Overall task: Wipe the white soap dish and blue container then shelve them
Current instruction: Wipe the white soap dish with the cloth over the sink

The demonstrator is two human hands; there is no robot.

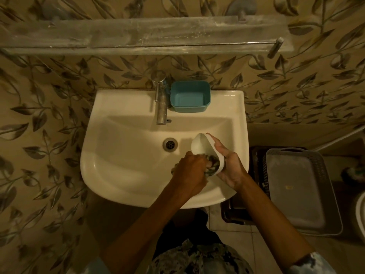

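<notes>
Head view, looking down over white ceramic washbasin [122, 175]. Right hand [230, 169] wrapped round outer side of white oval plastic soap dish [203, 146], fingers curled shut on its rim, dish tipped on edge above right part of basin bowl, open face turned left toward other hand. Long axis of dish running from near-right, at the palm, to far-left, toward drain [170, 145]. Left hand [189, 173] closed in a fist on dark patterned cloth [212, 166], cloth pressed into near end of dish cavity, touching it. Far end of cavity bare and unwiped-looking, so likely next stroke: along long axis, away from body toward far-left. Wiping step judged under way on first item only. Teal-blue rectangular plastic container [190, 96] upright on far rim of basin, just right of chrome tap [161, 99], well apart from both hands, untouched; right hand nearer to it but occupied. Dusty glass wall shelf [138, 36] above and beyond tap, nothing seen on it; shelving not yet begun. Grey plastic basket [296, 192] on floor at right, not involved.
</notes>
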